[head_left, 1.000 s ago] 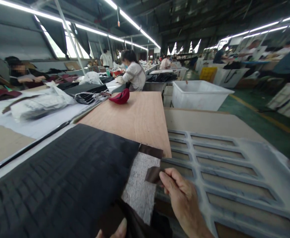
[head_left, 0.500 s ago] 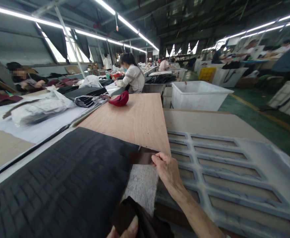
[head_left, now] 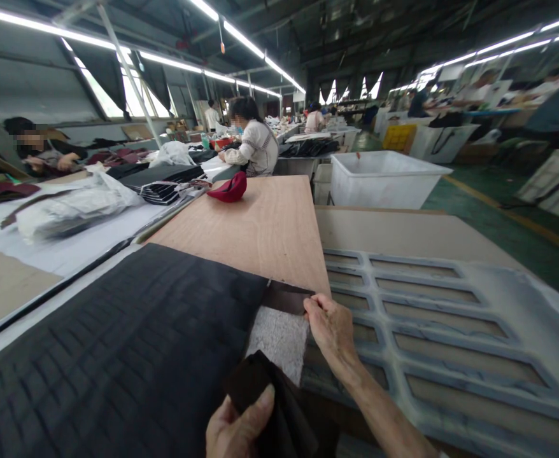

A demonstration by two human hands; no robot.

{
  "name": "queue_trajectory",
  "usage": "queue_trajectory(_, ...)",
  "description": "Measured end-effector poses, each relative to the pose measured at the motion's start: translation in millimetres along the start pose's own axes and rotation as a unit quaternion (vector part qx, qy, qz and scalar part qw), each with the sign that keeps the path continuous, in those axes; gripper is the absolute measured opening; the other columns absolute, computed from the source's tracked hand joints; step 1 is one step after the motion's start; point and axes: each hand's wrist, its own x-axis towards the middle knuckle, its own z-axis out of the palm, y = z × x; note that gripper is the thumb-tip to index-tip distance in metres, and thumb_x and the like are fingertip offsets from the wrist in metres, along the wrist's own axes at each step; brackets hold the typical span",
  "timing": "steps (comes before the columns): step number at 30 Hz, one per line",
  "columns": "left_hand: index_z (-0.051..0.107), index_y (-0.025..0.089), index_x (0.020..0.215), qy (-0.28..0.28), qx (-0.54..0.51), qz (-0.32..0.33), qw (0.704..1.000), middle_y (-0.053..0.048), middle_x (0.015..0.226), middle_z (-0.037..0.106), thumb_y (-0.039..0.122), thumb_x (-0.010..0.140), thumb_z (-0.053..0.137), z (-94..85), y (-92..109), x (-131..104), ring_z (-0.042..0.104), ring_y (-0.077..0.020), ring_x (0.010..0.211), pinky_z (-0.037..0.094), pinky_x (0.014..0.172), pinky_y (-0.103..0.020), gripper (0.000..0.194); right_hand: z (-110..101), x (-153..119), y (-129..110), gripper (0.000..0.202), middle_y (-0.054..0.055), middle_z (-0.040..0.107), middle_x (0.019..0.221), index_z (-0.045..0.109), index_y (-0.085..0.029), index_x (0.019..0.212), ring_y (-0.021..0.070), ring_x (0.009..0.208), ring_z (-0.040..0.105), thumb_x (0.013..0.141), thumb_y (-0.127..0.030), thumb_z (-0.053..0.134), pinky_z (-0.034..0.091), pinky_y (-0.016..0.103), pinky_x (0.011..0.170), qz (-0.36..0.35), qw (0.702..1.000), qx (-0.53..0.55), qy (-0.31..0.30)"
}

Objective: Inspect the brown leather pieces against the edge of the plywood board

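Observation:
My right hand [head_left: 331, 327] rests its fingertips on a dark brown strip [head_left: 285, 296] that lies at the near edge of the plywood board [head_left: 265, 229], beside a rough grey-white pad [head_left: 279, 337]. My left hand [head_left: 239, 429], low in the view, grips a stack of dark brown pieces [head_left: 265, 401] with the thumb on top. A large black sheet with rows of laid pieces [head_left: 117, 343] covers the bench to the left of both hands.
A pale blue-grey stencil frame with rectangular openings [head_left: 432, 318] lies to the right. A red pouch [head_left: 229, 189] sits far on the board, a white plastic bin [head_left: 384, 178] beyond it. Other people work at benches to the left and behind.
My right hand carried a brown strip from near the pad up to the board's edge and set it down there. My left hand rose into view with its stack.

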Motion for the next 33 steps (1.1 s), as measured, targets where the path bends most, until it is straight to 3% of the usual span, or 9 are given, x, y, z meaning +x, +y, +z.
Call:
queue_trajectory(3, 0.062, 0.009, 0.097, -0.038, 0.008, 0.009, 0.999, -0.012, 0.075, 0.070, 0.021, 0.054, 0.080, 14.3, 8.5, 2.0, 0.066, -0.0274, 0.073, 0.051, 0.074, -0.038, 0.047, -1.1, -1.4, -0.4, 0.033, -0.001, 0.057, 0.069, 0.058, -0.014, 0.078, 0.0101, 0.059, 0.053, 0.091, -0.043, 0.048, 0.045, 0.025, 0.060, 0.004, 1.000, -0.008, -0.001)
queue_trajectory(6, 0.061, 0.010, 0.091, -0.072, 0.024, 0.021, 0.997, -0.009, 0.070, 0.069, 0.018, 0.058, 0.076, 28.5, 14.7, 6.9, 0.065, -0.0248, 0.065, 0.051, 0.070, -0.037, 0.037, -3.3, -3.3, -2.1, 0.030, -0.001, 0.057, 0.072, 0.059, -0.014, 0.079, 0.0103, 0.061, 0.053, 0.090, -0.040, 0.049, 0.045, 0.025, 0.061, 0.012, 1.000, -0.020, -0.003)
queue_trajectory(12, 0.047, 0.012, 0.124, -0.124, 0.077, 0.025, 0.989, -0.005, 0.071, 0.069, 0.011, 0.049, 0.075, 50.5, 18.2, 25.3, 0.063, -0.0176, 0.061, 0.049, 0.069, -0.029, 0.080, -5.3, -3.3, -6.6, 0.024, -0.002, 0.056, 0.067, 0.059, -0.014, 0.077, 0.0118, 0.065, 0.054, 0.091, -0.032, 0.051, 0.046, 0.029, 0.067, 0.031, 0.999, -0.042, -0.014)
queue_trajectory(15, 0.045, 0.012, 0.127, -0.145, 0.114, 0.015, 0.983, -0.004, 0.070, 0.068, 0.006, 0.046, 0.073, 57.4, 21.8, 33.8, 0.062, -0.0164, 0.061, 0.047, 0.065, -0.026, 0.085, -7.2, -4.1, -8.3, 0.023, -0.002, 0.056, 0.068, 0.059, -0.014, 0.078, 0.0122, 0.066, 0.055, 0.091, -0.031, 0.051, 0.046, 0.029, 0.068, 0.037, 0.998, -0.045, -0.022)
queue_trajectory(22, 0.049, 0.013, 0.123, -0.165, 0.159, -0.014, 0.973, -0.005, 0.070, 0.066, 0.004, 0.054, 0.066, 60.5, 32.4, 39.5, 0.060, -0.0168, 0.059, 0.048, 0.061, -0.029, 0.072, -12.2, -4.4, -8.7, 0.020, -0.002, 0.058, 0.070, 0.061, -0.014, 0.081, 0.0137, 0.072, 0.057, 0.089, -0.030, 0.053, 0.046, 0.032, 0.073, 0.073, 0.995, -0.049, -0.038)
queue_trajectory(33, 0.044, 0.019, 0.127, -0.131, 0.179, -0.018, 0.975, -0.004, 0.069, 0.065, 0.002, 0.055, 0.063, 61.1, 30.6, 39.0, 0.059, -0.0166, 0.056, 0.049, 0.057, -0.029, 0.077, -10.9, -0.7, -5.7, 0.021, -0.001, 0.057, 0.070, 0.059, -0.014, 0.078, 0.0139, 0.071, 0.056, 0.086, -0.033, 0.057, 0.045, 0.032, 0.073, 0.124, 0.991, -0.019, -0.033)
